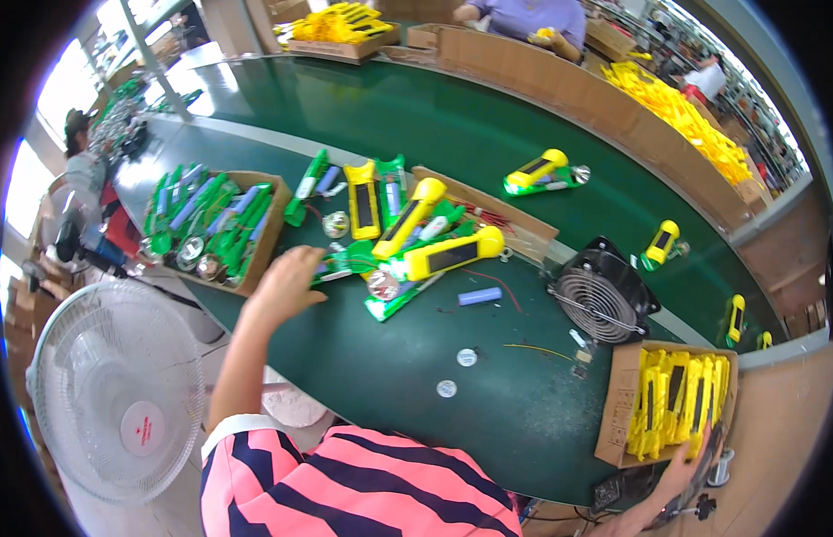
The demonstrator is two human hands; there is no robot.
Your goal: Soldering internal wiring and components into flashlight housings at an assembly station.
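Note:
My left hand is at the left of a pile of green housings, its thumb and fingers apart. Its fingertips are at the end of a green housing; whether they press on it is unclear. In the pile lie flashlights with yellow covers and dark panels, such as a yellow-covered flashlight, and a round silver reflector. At the lower right, my right hand reaches to the near edge of a cardboard box, fingers apart beside the yellow covers inside. Part of that hand is blurred.
A box of green housings stands left. A blue battery cell, round discs and a black fan are on the table. Finished-looking flashlights lie on the green belt. A person sits across; a large fan stands left.

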